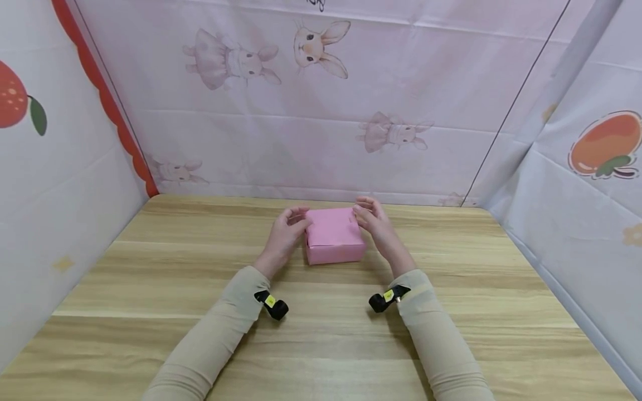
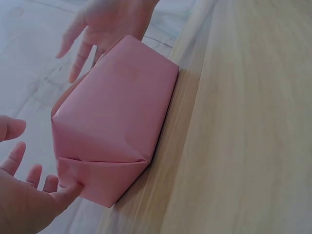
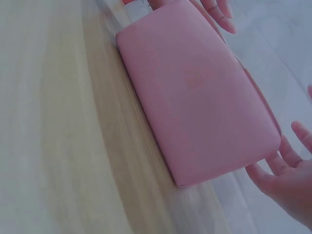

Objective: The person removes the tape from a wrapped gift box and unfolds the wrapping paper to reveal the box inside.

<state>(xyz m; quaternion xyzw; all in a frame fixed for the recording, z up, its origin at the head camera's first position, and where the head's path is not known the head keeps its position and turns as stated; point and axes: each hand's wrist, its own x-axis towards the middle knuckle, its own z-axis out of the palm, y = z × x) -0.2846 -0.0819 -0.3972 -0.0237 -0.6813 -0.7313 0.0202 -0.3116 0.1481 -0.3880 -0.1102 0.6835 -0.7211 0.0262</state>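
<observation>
At mid-frame, the pink box (image 1: 335, 231) looks closed, little left undone; left grip (image 1: 283, 236) and right grip (image 1: 377, 225) touch it, both loose.

Nothing legible: yellow wrist-camera labels (image 1: 270, 301) too small, backdrop script (image 1: 316, 5) cut off.

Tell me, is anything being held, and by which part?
Nothing looks gripped: the pink box rests on the table, the left hand touching its left side, the right hand at its right.
</observation>
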